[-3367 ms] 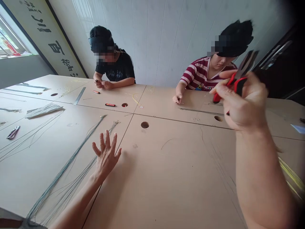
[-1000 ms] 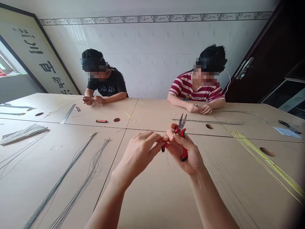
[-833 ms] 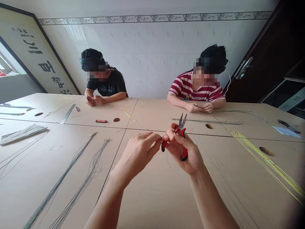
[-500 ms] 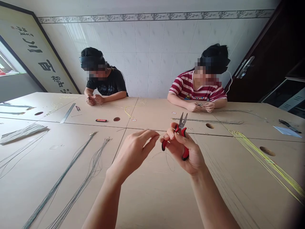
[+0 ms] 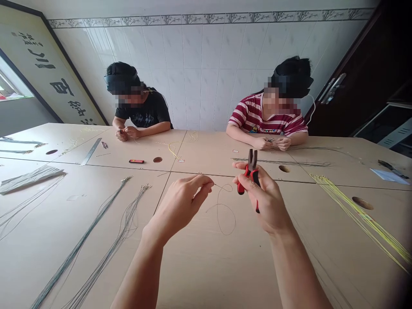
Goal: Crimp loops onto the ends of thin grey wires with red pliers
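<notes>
Between thumb and fingertips, my left hand [image 5: 185,204] pinches the end of a thin cord [image 5: 234,223]. From that pinch the cord runs right in a small loop and hangs in a larger curl over the table. My right hand [image 5: 268,197] is wrapped round red-and-black handled pliers [image 5: 252,161]. The pliers point up and away from me, their jaws slightly apart with nothing visible between them. A gap separates the right hand from the cord.
Grey-green cord bundles [image 5: 93,227] lie on the table [image 5: 199,274] to the left, yellow cords [image 5: 357,214] to the right. Opposite sit two co-workers, one in a black shirt [image 5: 154,112], one in a striped shirt [image 5: 249,115]. A red-and-black marker-like object [image 5: 136,162] lies further back.
My right hand has moved right, away from the left fingertips, and the pliers have turned in its grip. More of the cord's loops now shows. The left hand has barely moved.
</notes>
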Tool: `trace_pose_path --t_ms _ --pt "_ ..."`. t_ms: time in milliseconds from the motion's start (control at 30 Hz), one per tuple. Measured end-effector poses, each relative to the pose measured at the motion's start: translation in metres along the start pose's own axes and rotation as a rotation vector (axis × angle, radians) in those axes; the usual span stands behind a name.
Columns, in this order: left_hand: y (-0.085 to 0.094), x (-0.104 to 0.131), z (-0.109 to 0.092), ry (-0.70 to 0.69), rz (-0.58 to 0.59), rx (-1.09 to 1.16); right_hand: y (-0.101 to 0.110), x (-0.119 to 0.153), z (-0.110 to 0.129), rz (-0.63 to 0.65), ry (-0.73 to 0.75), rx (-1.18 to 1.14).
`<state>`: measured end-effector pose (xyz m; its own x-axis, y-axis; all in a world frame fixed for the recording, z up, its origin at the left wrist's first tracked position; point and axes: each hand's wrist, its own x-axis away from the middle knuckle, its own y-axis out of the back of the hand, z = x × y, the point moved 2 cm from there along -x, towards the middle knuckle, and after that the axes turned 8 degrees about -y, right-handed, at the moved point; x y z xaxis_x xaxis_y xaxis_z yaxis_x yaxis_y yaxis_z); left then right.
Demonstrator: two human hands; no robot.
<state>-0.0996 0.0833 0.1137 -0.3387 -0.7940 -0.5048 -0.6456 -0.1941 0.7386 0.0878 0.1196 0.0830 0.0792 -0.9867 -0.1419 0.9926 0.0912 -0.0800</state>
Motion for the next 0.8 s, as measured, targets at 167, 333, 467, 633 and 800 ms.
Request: trace_pose_path --t_ms 167,333,467,633,800 --pt "-0.002 -0.002 -0.002 -0.018 -0.016 -0.002 -0.005 0.007 0.007 0.008 0.086 0.119" --pt "-0.002 -0.003 -0.005 -0.042 -0.038 0.002 -0.016 0.010 0.000 0.131 -0.034 0.142" --pt "0.003 -0.002 0.001 -0.014 -0.118 0.018 -0.008 0.011 0.001 0.249 -0.074 0.233" --pt "0.010 0.002 0.009 0.044 -0.204 0.028 0.014 0.012 0.008 0.291 -0.121 0.463" --pt "0.002 0.001 0.004 0.013 -0.121 0.095 0.014 0.015 0.019 -0.024 0.063 0.340"
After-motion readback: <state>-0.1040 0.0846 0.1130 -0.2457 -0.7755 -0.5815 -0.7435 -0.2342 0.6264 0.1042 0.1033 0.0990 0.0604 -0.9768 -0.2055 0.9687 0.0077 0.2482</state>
